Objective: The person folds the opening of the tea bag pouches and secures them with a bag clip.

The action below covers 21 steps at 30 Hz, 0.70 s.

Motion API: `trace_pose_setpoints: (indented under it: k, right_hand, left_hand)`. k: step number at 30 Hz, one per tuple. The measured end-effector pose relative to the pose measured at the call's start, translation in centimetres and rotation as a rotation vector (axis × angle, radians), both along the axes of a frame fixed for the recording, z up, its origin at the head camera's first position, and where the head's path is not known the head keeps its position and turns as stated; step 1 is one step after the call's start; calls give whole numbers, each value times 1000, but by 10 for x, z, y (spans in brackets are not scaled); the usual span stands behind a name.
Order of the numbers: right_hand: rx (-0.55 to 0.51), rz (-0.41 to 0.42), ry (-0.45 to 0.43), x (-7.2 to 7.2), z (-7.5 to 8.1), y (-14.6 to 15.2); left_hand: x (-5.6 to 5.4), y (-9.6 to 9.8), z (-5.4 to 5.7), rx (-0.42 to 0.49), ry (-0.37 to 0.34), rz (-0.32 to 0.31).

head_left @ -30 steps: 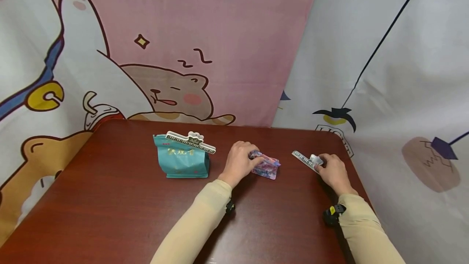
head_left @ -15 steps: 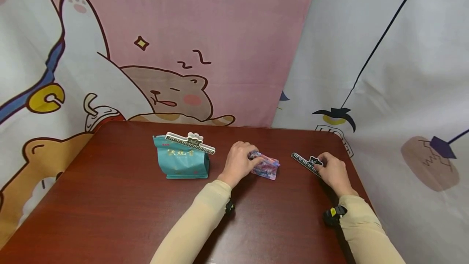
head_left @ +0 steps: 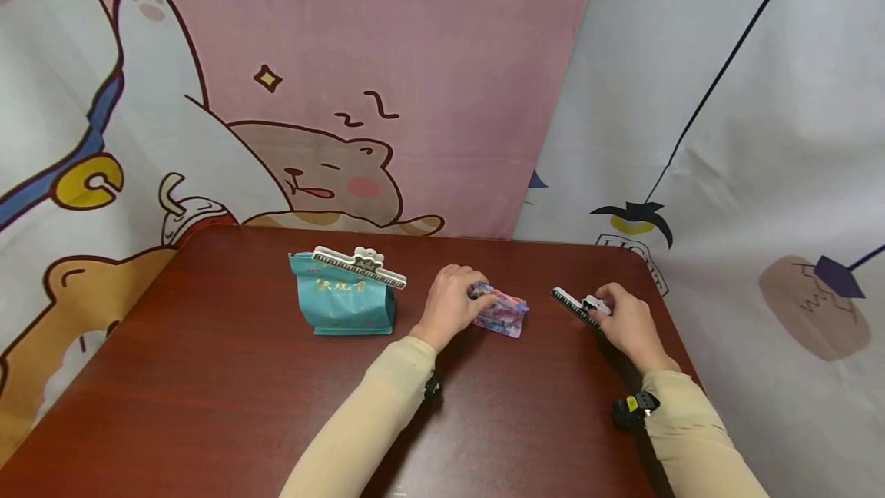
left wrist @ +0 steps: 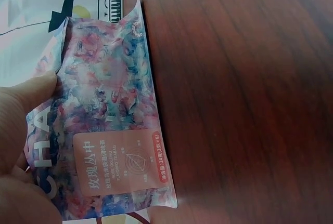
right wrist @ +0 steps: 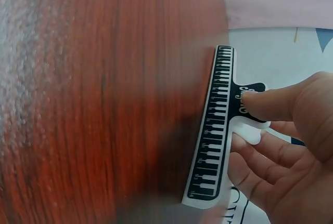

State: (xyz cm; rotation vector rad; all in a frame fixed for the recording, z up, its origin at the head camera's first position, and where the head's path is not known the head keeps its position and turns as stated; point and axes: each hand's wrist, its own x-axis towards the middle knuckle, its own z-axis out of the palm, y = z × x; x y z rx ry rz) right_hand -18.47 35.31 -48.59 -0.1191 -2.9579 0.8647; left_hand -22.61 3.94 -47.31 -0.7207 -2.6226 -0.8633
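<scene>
In the head view my left hand (head_left: 452,306) pinches the top edge of a pink and blue tea pouch (head_left: 501,315), which stands on the table. The left wrist view has the thumb on the upper edge of this pouch (left wrist: 109,94), its printed front in sight. Farther right, my right hand (head_left: 628,325) grips the handle of a black and white clip with a piano-key pattern (head_left: 577,307). Seen from the right wrist, the thumb presses the black tab of the clip (right wrist: 210,141), and fingers lie behind the white rear tab.
A teal pouch (head_left: 346,302) stands upright on the left of the brown table (head_left: 228,375). Across its top sits another piano-key clip (head_left: 359,267). A cartoon-printed cloth (head_left: 470,98) hangs behind the table's back edge and along the right.
My right hand has tilted the clip, so its piano-key face shows darker and more edge-on than one second ago. The left hand and the tea pouch have stayed in place.
</scene>
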Motion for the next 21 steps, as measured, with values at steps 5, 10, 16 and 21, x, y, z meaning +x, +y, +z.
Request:
trace_pose_setpoints:
  k: [5,10,16,21]
  right_hand:
    - [25,34,-15,4,5,-2]
    - [64,45,3,8,9,-5]
    - [60,81,43,12,16,-9]
    - [51,111,55,16,22,-11]
  left_hand:
    - [0,0,0,6,11,-2]
    - [1,0,0,12,32,-7]
    - [1,0,0,13,26,-4]
    - [1,0,0,11,6,-5]
